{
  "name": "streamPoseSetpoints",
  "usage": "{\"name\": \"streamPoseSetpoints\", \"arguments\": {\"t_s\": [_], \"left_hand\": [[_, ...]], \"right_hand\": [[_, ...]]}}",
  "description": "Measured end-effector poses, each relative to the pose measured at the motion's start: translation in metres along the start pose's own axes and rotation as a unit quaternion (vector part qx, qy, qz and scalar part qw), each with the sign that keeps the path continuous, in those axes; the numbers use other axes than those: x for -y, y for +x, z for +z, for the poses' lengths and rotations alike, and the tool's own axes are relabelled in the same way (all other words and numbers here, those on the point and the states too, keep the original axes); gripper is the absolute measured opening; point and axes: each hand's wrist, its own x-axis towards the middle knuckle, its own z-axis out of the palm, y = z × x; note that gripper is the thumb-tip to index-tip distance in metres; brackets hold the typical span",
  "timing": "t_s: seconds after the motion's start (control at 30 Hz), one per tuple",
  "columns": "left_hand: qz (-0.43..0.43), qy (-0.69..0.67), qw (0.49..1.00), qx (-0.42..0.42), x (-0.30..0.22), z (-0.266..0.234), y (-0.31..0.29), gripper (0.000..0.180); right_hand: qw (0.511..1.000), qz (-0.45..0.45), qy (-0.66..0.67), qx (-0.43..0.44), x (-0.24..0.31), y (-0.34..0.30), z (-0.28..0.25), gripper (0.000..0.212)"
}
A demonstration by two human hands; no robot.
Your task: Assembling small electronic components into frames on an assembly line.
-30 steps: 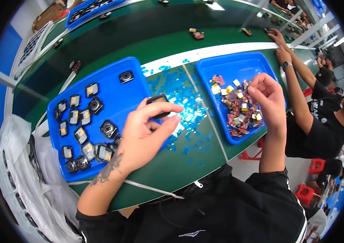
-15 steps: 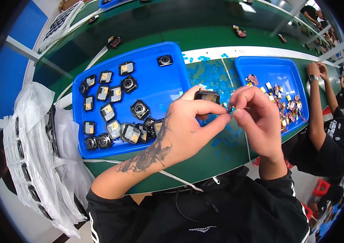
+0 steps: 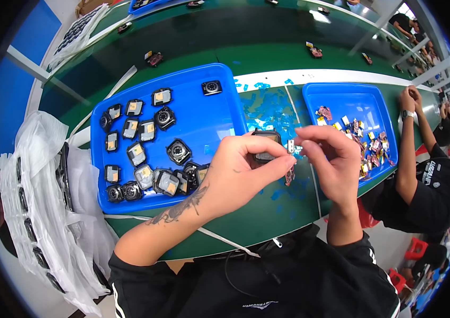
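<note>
My left hand is closed on a black smartwatch case, holding it above the green bench between two blue trays. By the left thumb tip, a small circuit board with a silver-white part sticks out beside the case; how it is joined there is hidden. Just to its right is my right hand, thumb and forefinger apart, with nothing visible between them. The left blue tray holds several black watch cases, some showing grey insides and others round sensor backs.
Small reddish boards with white and yellow tags lie in the right blue tray. Blue film scraps litter the bench between the trays. White wrapping with black parts stands at left. A co-worker's arm is at right.
My right thumb and forefinger have moved apart and away from the left fingertips. The small board now shows beside the case. My view has shifted slightly.
</note>
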Motion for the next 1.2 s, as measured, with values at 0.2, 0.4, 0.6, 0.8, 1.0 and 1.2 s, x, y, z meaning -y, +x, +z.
{"name": "streamPoseSetpoints", "arguments": {"t_s": [0.2,0.4,0.6,0.8,1.0,1.2], "left_hand": [[-0.023,0.003,1.0,0.018,-0.002,-0.001,0.0,0.011],[-0.057,-0.018,0.995,0.075,-0.002,-0.002,-0.002,0.009],[-0.058,-0.021,0.997,0.049,0.004,0.002,-0.001,0.012],[-0.044,-0.016,0.997,0.058,0.008,-0.002,-0.001,0.014],[-0.008,-0.004,0.999,0.045,-0.001,0.002,-0.002,0.037],[0.056,0.085,0.994,-0.031,-0.001,0.005,-0.004,0.052]], "right_hand": [[0.992,-0.106,-0.069,0.016,-0.007,0.005,0.003,0.019],[0.975,-0.084,0.155,0.133,-0.016,0.004,0.003,0.017],[0.963,-0.077,0.218,0.14,-0.016,0.0,0.006,0.01],[0.967,-0.037,0.19,0.166,-0.011,0.001,-0.002,0.014],[0.963,-0.06,0.241,0.104,-0.014,-0.004,-0.013,0.016],[0.995,-0.077,-0.057,0.017,0.013,-0.007,-0.001,0.023]]}}
